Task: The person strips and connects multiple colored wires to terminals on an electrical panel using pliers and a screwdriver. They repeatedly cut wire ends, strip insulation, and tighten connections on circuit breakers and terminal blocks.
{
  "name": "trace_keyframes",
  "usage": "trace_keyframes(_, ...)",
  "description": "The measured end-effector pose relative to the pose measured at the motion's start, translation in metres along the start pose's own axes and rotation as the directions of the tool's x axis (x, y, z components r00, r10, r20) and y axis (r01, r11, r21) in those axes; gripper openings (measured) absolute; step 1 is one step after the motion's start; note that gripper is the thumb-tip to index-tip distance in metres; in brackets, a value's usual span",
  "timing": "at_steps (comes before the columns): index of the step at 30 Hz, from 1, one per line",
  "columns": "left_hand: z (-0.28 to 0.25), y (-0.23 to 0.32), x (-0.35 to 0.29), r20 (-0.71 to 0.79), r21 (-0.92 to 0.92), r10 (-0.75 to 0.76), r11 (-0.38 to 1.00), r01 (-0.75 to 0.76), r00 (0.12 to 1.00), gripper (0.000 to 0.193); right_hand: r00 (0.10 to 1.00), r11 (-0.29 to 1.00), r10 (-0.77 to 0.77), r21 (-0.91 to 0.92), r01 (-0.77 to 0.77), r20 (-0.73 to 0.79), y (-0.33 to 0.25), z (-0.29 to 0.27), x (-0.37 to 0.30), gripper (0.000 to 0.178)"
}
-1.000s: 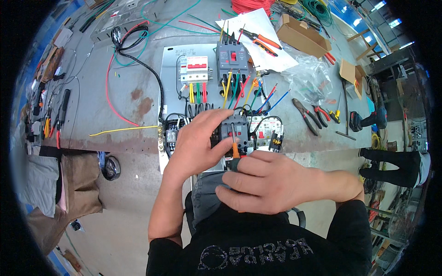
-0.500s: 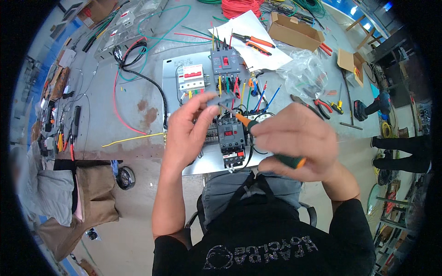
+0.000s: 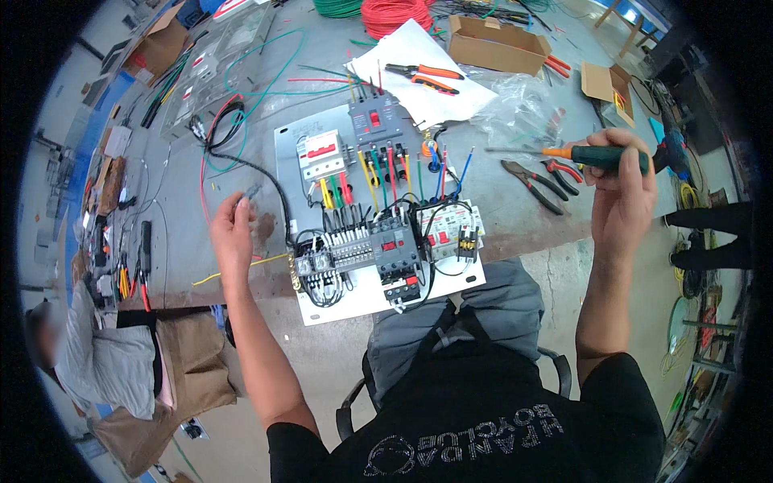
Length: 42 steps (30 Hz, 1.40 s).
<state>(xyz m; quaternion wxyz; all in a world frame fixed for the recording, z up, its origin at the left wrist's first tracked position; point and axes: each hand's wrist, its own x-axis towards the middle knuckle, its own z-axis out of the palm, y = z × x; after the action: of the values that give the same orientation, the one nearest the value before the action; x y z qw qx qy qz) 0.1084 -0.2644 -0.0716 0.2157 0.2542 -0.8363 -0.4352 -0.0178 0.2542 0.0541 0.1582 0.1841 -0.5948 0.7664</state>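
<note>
My right hand is raised at the right, its fingers wrapped round the green and orange handle of a screwdriver, whose shaft points left. Over the bench at the left, my left hand pinches a small grey piece, too small to name. Between the hands lies a metal mounting plate. It carries a grey moulded-case breaker, a white breaker with a red lever, a row of terminal blocks and a black contactor. Coloured wires stand up from the devices, several with loose ends.
Pliers lie right of the plate, beside a plastic bag. Wire strippers rest on white paper. Behind are a cardboard box and red wire coils. Another person sits at the left.
My hands have moved apart from over the contactor: the left to the left with the grey piece, the right far right with the screwdriver. The screwdriver tip has left the grey piece.
</note>
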Motion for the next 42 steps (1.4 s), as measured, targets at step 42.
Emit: trace_keyframes(42, 0.162, 0.267, -0.047, 0.542, 0.105, 0.654, 0.57, -0.815, 0.528, 0.031, 0.747, 0.875, 0.287, -0.481, 0.05, 0.6, 0.15, 0.018, -0.014, 0.03)
